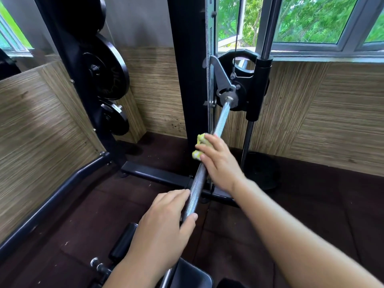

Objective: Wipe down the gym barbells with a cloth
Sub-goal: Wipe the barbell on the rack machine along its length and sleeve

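Head view, looking down along a knurled chrome steel barbell (196, 188) that runs from the lower centre of the frame up and away to a black steel rack upright (187, 69), where its far end meets a grey metal hook and a black weight plate with handle cut-outs (225, 61). The right hand (218, 161) grips the bar at about mid-length, its fingers curled over a crumpled yellow-green cloth (200, 139) pressed against the metal; the cloth shows only at the fingertips. The left hand (164, 223) grips the bare bar nearer the camera, fingers on one side and thumb on the other. The two hands are apart, with a stretch of knurled bar between them. A vertical chrome guide rod (267, 34) stands just right of the bar's far end. Round black weight plates (106, 67) hang on the rack at left. A black padded bench (191, 275) lies below the left hand. Wood-grain wall panels (332, 111) and dark rubber flooring (301, 204) surround the rack.
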Action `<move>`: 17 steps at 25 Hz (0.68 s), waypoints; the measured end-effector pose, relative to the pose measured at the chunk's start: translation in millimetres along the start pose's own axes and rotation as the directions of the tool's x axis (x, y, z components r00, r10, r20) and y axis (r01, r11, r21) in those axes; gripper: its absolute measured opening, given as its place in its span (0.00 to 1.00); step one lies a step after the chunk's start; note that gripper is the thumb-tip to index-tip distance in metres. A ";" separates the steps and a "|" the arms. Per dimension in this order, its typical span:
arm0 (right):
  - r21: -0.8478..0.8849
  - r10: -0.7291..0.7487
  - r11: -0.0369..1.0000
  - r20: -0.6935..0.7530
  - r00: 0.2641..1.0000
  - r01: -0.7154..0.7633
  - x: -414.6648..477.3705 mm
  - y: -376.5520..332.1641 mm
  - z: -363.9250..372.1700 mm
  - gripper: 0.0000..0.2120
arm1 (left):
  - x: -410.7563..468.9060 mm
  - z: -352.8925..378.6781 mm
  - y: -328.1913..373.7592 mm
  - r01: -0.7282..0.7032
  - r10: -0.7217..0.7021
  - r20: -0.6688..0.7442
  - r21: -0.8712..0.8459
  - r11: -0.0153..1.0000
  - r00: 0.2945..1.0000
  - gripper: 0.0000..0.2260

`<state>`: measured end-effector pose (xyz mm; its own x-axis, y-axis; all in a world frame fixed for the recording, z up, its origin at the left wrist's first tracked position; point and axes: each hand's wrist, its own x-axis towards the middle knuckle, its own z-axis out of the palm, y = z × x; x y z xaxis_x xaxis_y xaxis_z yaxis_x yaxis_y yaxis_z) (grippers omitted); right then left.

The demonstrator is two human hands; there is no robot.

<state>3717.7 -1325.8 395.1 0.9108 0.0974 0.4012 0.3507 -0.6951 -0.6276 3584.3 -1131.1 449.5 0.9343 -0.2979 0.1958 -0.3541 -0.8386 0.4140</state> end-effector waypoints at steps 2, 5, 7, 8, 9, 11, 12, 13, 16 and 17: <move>0.078 -0.086 0.993 0.005 0.996 0.086 -43.2 -21.7 6.3 0.19 | 1.0 0.0 -2.3 0.005 -0.005 0.001 0.006 1.000 1.000 0.24; 0.088 -0.195 0.978 0.028 0.980 0.192 -48.6 -12.6 2.4 0.19 | 0.4 1.1 -4.0 0.006 -0.006 0.011 0.016 1.000 1.000 0.24; 0.034 -0.133 0.991 0.022 0.991 0.132 -18.9 5.9 -1.0 0.20 | -3.5 1.7 -3.1 0.001 -0.001 0.017 0.014 1.000 1.000 0.24; 0.026 -0.074 0.997 0.009 0.997 0.074 -3.0 14.6 -2.3 0.21 | -5.9 1.7 -2.2 0.001 -0.001 0.017 0.011 1.000 1.000 0.24; 0.038 -0.011 0.999 -0.004 1.000 0.011 9.2 20.5 -3.3 0.21 | -8.5 1.5 -1.4 0.003 -0.004 0.016 0.006 1.000 1.000 0.24; 0.105 0.081 0.991 -0.023 0.996 -0.078 12.1 18.8 -2.4 0.20 | -12.6 2.1 -2.0 0.007 -0.007 0.012 0.005 1.000 1.000 0.23; 0.147 0.096 0.985 -0.038 0.995 -0.090 1.6 11.2 -0.6 0.20 | -15.7 2.2 -2.4 0.009 -0.009 0.012 0.005 1.000 1.000 0.23; 0.185 0.089 0.980 -0.056 0.994 -0.077 -14.7 -0.1 1.6 0.20 | -18.1 2.1 -2.2 0.013 -0.013 0.011 0.003 1.000 1.000 0.24; 0.264 -0.009 0.964 -0.060 0.998 0.025 -79.9 -39.6 14.0 0.21 | -23.4 1.0 -0.8 0.019 -0.019 0.003 -0.006 1.000 1.000 0.23; 0.269 -0.047 0.961 -0.040 0.998 0.056 -98.2 -48.6 18.1 0.21 | -24.8 0.0 0.3 0.020 -0.020 0.006 -0.004 1.000 1.000 0.23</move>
<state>3615.2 -1288.8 374.1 0.8839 0.1017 0.4564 0.4469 -0.4710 -0.7606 3561.0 -1123.9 444.8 0.9414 -0.2837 0.1824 -0.3356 -0.8427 0.4210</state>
